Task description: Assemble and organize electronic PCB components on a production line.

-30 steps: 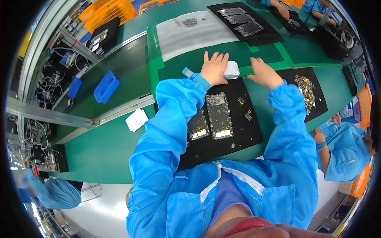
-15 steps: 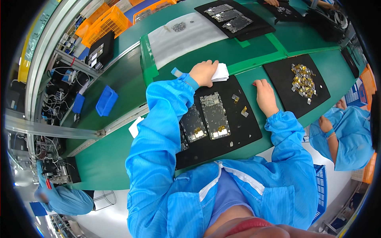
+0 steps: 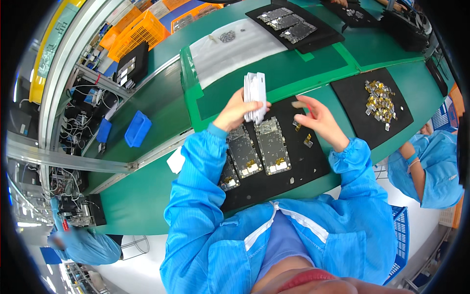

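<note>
My left hand (image 3: 235,111) grips a stack of white sheets (image 3: 255,95), held on edge above the far edge of a black mat (image 3: 306,164). My right hand (image 3: 320,120) hovers to the right of the stack, thumb and forefinger apart. Something small and red shows by its fingers, too small to make out. Below the hands, circuit boards lie side by side on the mat: one board (image 3: 272,147) on the right, another board (image 3: 244,153) beside it, and a third (image 3: 228,174) partly hidden by my left sleeve. A gold flex piece (image 3: 308,141) lies under my right hand.
At right, a black mat (image 3: 350,105) bears a pile of gold and silver small parts (image 3: 379,105). Further boards (image 3: 298,32) lie on a far mat. Blue trays (image 3: 138,129) sit left beyond a metal rail. A co-worker's arm (image 3: 413,166) is at right.
My left hand has lifted the stack of white sheets off the far mat edge and turned it upright. My right hand has moved left toward it, with thumb and forefinger spreading.
</note>
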`<state>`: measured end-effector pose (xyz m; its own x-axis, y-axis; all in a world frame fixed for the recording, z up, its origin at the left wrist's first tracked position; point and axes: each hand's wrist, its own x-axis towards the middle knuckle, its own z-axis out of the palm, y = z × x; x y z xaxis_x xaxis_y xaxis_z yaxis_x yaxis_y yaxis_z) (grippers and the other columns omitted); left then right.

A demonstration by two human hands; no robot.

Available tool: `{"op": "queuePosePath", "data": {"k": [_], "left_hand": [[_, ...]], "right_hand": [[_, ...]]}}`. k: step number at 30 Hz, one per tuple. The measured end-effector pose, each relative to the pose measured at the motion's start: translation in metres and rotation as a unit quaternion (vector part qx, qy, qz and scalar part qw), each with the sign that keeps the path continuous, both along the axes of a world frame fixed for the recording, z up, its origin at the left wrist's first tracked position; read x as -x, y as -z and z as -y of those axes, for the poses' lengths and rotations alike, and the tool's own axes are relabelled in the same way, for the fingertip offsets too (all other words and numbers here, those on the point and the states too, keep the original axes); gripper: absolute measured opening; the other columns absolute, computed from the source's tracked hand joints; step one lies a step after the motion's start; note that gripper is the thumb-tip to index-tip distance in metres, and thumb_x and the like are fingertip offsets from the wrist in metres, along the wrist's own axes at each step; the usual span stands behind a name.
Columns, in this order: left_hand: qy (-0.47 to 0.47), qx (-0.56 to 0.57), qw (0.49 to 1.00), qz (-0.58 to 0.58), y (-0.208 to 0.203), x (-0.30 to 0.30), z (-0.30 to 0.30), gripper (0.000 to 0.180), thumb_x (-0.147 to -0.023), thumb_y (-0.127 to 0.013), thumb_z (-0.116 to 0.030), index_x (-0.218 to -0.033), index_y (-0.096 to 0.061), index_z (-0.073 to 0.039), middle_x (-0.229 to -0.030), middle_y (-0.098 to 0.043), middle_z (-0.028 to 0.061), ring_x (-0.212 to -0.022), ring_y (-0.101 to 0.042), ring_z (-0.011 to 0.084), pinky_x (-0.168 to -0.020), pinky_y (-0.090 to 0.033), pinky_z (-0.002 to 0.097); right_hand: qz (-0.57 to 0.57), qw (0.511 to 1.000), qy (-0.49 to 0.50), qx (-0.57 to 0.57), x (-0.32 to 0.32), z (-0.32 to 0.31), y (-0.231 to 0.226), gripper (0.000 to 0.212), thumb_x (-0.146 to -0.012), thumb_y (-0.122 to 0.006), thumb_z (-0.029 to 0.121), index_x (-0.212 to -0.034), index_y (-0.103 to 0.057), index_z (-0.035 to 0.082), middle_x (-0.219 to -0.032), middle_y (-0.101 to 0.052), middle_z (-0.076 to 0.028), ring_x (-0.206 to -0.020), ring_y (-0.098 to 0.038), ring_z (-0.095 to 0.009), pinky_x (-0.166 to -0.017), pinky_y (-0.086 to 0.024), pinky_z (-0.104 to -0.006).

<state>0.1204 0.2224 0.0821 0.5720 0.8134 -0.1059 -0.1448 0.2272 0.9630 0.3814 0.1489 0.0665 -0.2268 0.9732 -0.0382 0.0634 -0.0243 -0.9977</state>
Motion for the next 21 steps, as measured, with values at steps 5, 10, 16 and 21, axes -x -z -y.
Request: {"op": "queuePosePath", "data": {"k": [5, 10, 16, 21], "left_hand": [[-0.022, 0.035, 0.995, 0.086, -0.013, -0.007, 0.083, 0.066, -0.073, -0.076, -0.018, -0.126, -0.044, 0.001, -0.109, -0.062, 0.014, -0.099, -0.062, 0.0236, -0.088, -0.05, 0.0368], [-0.07, 0.039, 0.996, -0.051, -0.017, 0.0, 0.12, 0.069, -0.068, -0.081, -0.008, -0.127, -0.045, 0.0, -0.11, -0.059, 0.008, -0.1, -0.059, 0.0167, -0.086, -0.049, 0.0311], [-0.078, 0.138, 0.987, 0.023, -0.028, 0.01, 0.151, 0.07, -0.072, -0.079, -0.011, -0.13, -0.042, 0.001, -0.113, -0.058, 0.0066, -0.098, -0.058, 0.0143, -0.086, -0.048, 0.029], [-0.067, 0.104, 0.992, -0.026, -0.012, 0.017, 0.159, 0.069, -0.071, -0.081, -0.011, -0.129, -0.044, 0.0, -0.11, -0.058, 0.0055, -0.098, -0.057, 0.0138, -0.085, -0.048, 0.0288]], "right_hand": [[-0.142, 0.987, -0.066, -0.029, 0.066, 0.022, -0.025, 0.095, -0.076, -0.078, 0.025, -0.143, -0.018, -0.006, -0.137, -0.041, -0.021, -0.125, -0.042, -0.026, -0.098, -0.04, -0.0321], [-0.15, 0.986, -0.075, -0.012, 0.087, 0.038, -0.009, 0.088, -0.077, -0.078, 0.03, -0.138, -0.027, -0.008, -0.131, -0.045, -0.02, -0.122, -0.046, -0.026, -0.094, -0.045, -0.0354], [-0.215, 0.938, -0.127, 0.241, 0.085, 0.05, -0.012, 0.062, -0.082, -0.071, 0.023, -0.131, -0.04, 0.003, -0.111, -0.057, -0.007, -0.105, -0.055, -0.014, -0.091, -0.045, -0.03], [-0.211, 0.962, -0.128, 0.119, 0.104, 0.064, 0.005, 0.065, -0.075, -0.076, 0.012, -0.129, -0.041, 0.003, -0.111, -0.057, -0.006, -0.101, -0.056, -0.014, -0.088, -0.046, -0.0296]]}}
